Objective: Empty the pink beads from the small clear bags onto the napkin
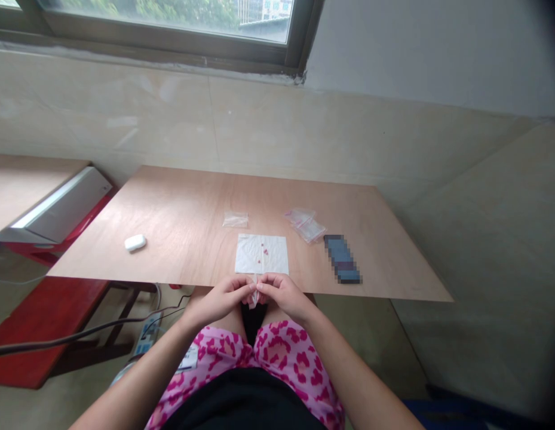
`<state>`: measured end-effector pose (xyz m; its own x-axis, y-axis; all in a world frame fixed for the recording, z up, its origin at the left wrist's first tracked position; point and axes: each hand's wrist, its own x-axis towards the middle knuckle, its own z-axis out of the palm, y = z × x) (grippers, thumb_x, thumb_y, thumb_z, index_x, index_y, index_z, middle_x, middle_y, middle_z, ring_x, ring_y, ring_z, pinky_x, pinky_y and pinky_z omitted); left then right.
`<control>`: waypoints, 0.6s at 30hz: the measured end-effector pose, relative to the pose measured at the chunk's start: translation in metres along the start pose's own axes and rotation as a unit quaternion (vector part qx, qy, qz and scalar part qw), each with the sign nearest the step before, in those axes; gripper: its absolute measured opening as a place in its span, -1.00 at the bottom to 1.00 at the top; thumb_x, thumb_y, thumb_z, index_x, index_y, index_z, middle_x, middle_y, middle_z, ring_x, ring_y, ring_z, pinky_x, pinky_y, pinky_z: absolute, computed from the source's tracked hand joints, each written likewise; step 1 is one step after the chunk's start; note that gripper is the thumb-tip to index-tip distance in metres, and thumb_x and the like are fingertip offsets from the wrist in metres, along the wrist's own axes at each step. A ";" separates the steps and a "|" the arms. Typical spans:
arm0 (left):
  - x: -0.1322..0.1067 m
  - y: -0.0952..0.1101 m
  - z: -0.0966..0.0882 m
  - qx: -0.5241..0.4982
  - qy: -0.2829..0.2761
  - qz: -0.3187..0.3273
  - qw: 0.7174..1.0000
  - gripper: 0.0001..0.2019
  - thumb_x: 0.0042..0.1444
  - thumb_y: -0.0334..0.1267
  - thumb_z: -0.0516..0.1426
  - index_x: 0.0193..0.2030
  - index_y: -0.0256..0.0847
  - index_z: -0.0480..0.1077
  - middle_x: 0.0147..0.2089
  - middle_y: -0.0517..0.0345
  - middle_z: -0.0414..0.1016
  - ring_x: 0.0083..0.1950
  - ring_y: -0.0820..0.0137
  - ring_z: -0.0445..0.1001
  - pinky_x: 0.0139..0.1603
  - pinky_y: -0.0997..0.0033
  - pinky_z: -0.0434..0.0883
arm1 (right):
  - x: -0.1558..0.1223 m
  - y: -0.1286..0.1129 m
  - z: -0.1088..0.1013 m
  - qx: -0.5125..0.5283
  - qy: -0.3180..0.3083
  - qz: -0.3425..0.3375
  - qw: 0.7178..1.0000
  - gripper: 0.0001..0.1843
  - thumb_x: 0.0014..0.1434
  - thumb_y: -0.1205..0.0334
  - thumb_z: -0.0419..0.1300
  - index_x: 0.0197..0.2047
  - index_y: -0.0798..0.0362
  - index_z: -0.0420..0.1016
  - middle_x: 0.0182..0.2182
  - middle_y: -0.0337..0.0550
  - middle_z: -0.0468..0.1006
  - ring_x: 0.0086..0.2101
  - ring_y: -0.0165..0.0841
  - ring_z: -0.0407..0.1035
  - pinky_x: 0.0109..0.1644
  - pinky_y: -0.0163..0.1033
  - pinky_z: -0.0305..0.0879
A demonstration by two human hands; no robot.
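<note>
My left hand (235,292) and my right hand (279,291) meet at the table's front edge, fingers pinched together. Between the fingertips of both is a small clear plastic bag (254,303), mostly covered by the fingers. Just beyond the hands a white paper napkin (248,254) lies flat on the table, with several tiny reddish pieces (265,252) on it. Behind the napkin is a single clear plastic bag (235,220). To its right, a few more clear bags (305,224) with pinkish edges lie overlapped.
The wooden table (187,197) stands against a tiled wall. A phone (342,259) lies at right, a white earbud case (135,243) at left. A red bench (35,322), cables (102,324) and a power strip (147,334) are below on the left.
</note>
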<state>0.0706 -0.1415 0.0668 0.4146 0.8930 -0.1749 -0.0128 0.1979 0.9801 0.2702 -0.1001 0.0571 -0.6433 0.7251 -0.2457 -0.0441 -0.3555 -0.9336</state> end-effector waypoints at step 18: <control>0.002 -0.014 -0.002 0.028 0.014 -0.001 1.000 -0.80 0.30 -0.17 0.18 -0.28 -0.24 0.51 -0.28 0.09 0.57 -0.21 0.31 0.51 -0.09 0.30 0.43 | 0.003 0.006 0.003 -0.020 0.015 -0.011 1.000 -0.71 0.12 0.04 0.38 -0.38 0.03 0.41 -0.48 -0.26 0.54 -0.42 -0.37 0.42 -0.25 -0.24 0.33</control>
<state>0.0696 -0.1419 0.0521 0.3894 0.9035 -0.1793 0.0399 0.1779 0.9832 0.2654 -0.1015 0.0517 -0.6198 0.7495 -0.2325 -0.0270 -0.3165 -0.9482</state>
